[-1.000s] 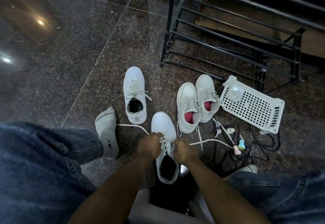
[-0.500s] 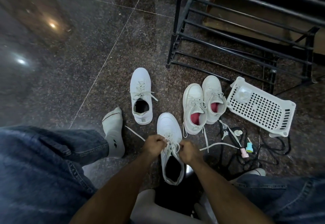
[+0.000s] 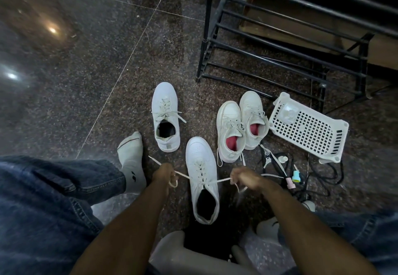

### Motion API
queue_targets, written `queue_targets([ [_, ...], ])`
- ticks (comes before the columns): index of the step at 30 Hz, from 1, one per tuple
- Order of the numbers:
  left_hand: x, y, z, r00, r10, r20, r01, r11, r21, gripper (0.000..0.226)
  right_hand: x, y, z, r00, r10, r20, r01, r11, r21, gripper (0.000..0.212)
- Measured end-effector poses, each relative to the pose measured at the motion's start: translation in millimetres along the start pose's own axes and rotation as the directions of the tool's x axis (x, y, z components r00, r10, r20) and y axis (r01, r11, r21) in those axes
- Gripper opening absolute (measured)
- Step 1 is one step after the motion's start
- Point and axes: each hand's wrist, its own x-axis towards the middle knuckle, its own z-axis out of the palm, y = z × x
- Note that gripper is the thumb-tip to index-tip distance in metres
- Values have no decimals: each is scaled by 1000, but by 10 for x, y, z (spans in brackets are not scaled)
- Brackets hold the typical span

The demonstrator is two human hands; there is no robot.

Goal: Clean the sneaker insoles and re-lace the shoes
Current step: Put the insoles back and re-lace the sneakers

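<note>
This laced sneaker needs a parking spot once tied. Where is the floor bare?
Bare floor lies left of the lone sneaker, beyond the socked foot. Crowded: cables and small bottles between the red-lined pair, white basket and right hand.

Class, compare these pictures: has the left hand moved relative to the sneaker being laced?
Yes. The left hand has pulled leftward, away from the sneaker it was touching, drawing the lace taut toward the sock.

A home entryway: polished granite floor (image 3: 90,63), black metal shoe rack (image 3: 280,44), sneakers (image 3: 241,123) on the floor
</note>
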Motion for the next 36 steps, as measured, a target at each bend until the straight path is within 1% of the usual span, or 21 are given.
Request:
queue_targets([
  [2, -41, 63, 32, 991, 20, 130, -1, 989, -145, 29, -86, -156, 31, 999, -46, -10, 47, 964, 262, 24],
  [3, -101, 100, 78, 982, 39, 187, 4, 975, -224, 29, -121, -212, 66, 997, -72, -19, 73, 906, 418, 17],
  [5, -167, 110, 182, 951, 77, 298, 34, 936, -350, 26, -141, -262, 171, 996, -89, -25, 79, 679, 730, 11],
  [6, -195, 91, 236, 937, 89, 339, 52, 921, -385, 22, -138, -275, 230, 994, -99, -35, 84, 549, 832, 11],
  [9, -220, -75, 379, 910, 84, 406, 102, 904, -416, 17, -110, -347, 381, 990, -108, -90, 114, 239, 964, 10],
  [11, -191, -205, 428, 916, 74, 393, 98, 911, -400, 16, -80, -416, 438, 991, -88, -101, 110, 114, 987, 17],
  [13, -96, -284, 428, 940, 78, 331, 50, 931, -362, 32, -39, -470, 447, 993, -3, -117, 117, 75, 990, 23],
  [15, 19, -323, 397, 956, 79, 283, 14, 950, -311, 50, 19, -444, 407, 979, 136, -153, 141, 96, 985, 23],
  [16, 69, -342, 371, 963, 85, 255, -9, 958, -285, 54, 41, -395, 385, 966, 202, -163, 142, 114, 983, 24],
  [18, 107, -363, 334, 975, 106, 195, -59, 971, -231, 50, 69, -257, 375, 943, 296, -152, 126, 104, 987, 26],
  [20, 58, -357, 376, 969, 179, 169, -162, 981, -108, 38, 71, -159, 402, 930, 346, -125, 114, 54, 992, 27],
  [21, 35, -360, 418, 954, 236, 186, -234, 972, -32, 39, 74, -141, 421, 929, 352, -114, 109, 35, 993, 27],
  [23, 1, -398, 509, 884, 354, 305, -406, 905, 128, 39, 59, -176, 449, 938, 335, -91, 102, -17, 995, 26],
  [24, -21, -429, 537, 833, 383, 400, -495, 838, 228, 42, 42, -222, 441, 946, 314, -76, 102, -66, 993, 25],
  [26, -62, -505, 535, 747, 364, 556, -638, 625, 450, 54, -16, -363, 386, 968, 245, -50, 101, -201, 974, 26],
  [27, -93, -527, 523, 729, 346, 591, -670, 536, 513, 59, -45, -446, 352, 977, 207, -43, 98, -262, 960, 28],
  [28, -111, -542, 523, 720, 333, 609, -682, 500, 534, 56, -71, -533, 319, 983, 178, -40, 94, -303, 948, 29],
  [30, -124, -550, 547, 724, 330, 606, -677, 512, 529, 27, -105, -682, 293, 986, 162, -42, 89, -296, 951, 27],
  [31, -95, -558, 561, 723, 338, 603, -673, 542, 503, 20, -114, -740, 297, 986, 160, -43, 86, -277, 957, 25],
  [33, -47, -556, 588, 737, 365, 569, -649, 619, 442, 23, -129, -809, 315, 988, 147, -43, 76, -229, 970, 23],
  [36, -58, -543, 604, 758, 340, 557, -610, 673, 419, 17, -141, -799, 314, 990, 118, -74, 93, -169, 981, 18],
])
